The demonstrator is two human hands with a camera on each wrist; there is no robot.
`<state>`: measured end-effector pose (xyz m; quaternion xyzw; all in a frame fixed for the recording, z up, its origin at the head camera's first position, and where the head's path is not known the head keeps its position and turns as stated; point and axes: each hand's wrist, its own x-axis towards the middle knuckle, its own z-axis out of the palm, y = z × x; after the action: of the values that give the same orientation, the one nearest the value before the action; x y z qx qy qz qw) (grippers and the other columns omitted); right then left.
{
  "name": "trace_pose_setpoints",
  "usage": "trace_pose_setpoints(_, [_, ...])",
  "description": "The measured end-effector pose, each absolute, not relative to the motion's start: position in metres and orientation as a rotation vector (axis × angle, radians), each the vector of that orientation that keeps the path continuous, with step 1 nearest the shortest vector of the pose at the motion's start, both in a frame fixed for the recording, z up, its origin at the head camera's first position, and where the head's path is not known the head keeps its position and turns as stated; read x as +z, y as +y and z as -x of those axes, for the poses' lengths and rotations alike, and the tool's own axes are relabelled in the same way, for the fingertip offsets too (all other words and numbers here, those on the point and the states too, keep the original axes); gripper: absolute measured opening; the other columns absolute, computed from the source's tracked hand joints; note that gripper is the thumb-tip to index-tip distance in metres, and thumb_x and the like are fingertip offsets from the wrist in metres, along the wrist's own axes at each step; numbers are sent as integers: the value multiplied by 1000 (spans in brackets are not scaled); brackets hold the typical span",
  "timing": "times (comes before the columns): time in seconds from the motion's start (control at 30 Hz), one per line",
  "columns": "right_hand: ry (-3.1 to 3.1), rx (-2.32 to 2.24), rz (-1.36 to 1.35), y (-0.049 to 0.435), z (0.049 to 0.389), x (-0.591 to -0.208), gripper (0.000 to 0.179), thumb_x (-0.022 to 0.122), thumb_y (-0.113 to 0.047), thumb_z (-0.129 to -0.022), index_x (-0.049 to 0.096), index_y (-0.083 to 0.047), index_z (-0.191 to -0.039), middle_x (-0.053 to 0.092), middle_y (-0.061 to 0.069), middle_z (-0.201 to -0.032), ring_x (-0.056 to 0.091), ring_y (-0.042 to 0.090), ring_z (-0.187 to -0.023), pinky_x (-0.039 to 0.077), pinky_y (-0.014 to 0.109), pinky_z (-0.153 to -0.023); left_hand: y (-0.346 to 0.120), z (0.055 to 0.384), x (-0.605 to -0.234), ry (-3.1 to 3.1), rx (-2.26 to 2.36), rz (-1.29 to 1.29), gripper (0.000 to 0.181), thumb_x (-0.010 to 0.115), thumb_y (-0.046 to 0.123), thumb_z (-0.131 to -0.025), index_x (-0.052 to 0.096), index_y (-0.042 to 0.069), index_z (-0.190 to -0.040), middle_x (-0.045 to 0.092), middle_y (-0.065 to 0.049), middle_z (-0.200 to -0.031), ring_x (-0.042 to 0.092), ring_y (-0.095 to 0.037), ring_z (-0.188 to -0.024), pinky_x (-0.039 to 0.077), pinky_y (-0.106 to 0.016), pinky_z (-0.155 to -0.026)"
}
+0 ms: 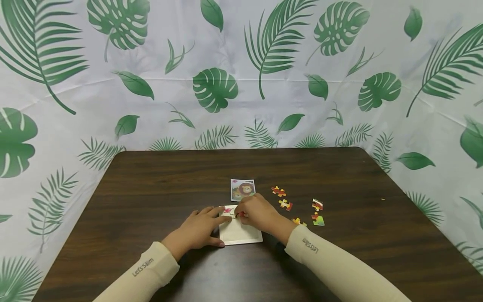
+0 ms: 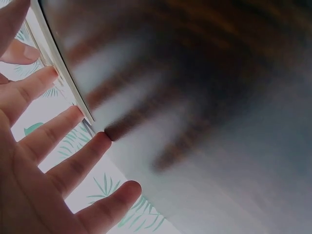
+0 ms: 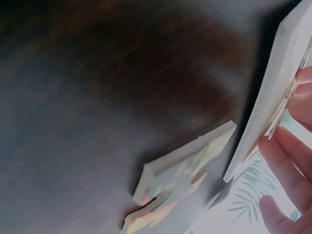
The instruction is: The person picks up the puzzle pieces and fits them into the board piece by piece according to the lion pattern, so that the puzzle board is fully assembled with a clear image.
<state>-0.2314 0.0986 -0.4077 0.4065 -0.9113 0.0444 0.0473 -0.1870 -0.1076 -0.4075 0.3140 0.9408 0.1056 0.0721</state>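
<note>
Left hand (image 1: pixel 198 228), fingers spread, touches the white tray (image 1: pixel 241 233) at its left edge; right hand (image 1: pixel 260 214) pinches a red puzzle piece (image 1: pixel 242 214) over it; loose pieces (image 1: pixel 285 205) lie rightward on the surface (image 1: pixel 170 180).

At the centre of the head view, the right hand (image 1: pixel 258 214) covers the upper right of the white tray (image 1: pixel 240 235), most of a red puzzle piece (image 1: pixel 242 214) and the lower right corner of the lion card (image 1: pixel 241 188), while a yellow speck (image 1: pixel 383 199) at right is too small to identify. The bottom edge cuts off both sleeves (image 1: pixel 339 262). In the left wrist view, the left hand (image 2: pixel 29 180) runs out of frame at lower left beside a blurred tabletop (image 2: pixel 234 161).
</note>
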Motion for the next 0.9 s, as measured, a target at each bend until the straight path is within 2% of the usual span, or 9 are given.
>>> trace_pose_setpoints(0.2, [-2814,-31,-1232,96,230,-407,14,72,-17,-77,73,-23,-89,64,-11,-84,57,5,-81,42,38,-78,-107,187,-408,2826,314,-968,67,69,50,-75,52,20,-132,39,-10,-141,38,-37,-124,34,-60,-90])
trace_pose_setpoints(0.6, [-2733,-171,-1247,94,230,-409,15,70,-12,-75,71,-24,-83,61,-12,-75,57,5,-74,43,35,-74,-106,188,-409,2827,315,-971,67,71,49,-74,52,19,-131,40,-10,-140,39,-36,-123,35,-61,-89])
trace_pose_setpoints(0.9, [-2737,-246,-1251,90,230,-409,14,69,-14,-78,73,-23,-88,67,-11,-85,61,7,-82,42,36,-81,-106,189,-408,2828,317,-972,68,70,49,-74,52,19,-131,39,-11,-141,39,-36,-124,36,-61,-88])
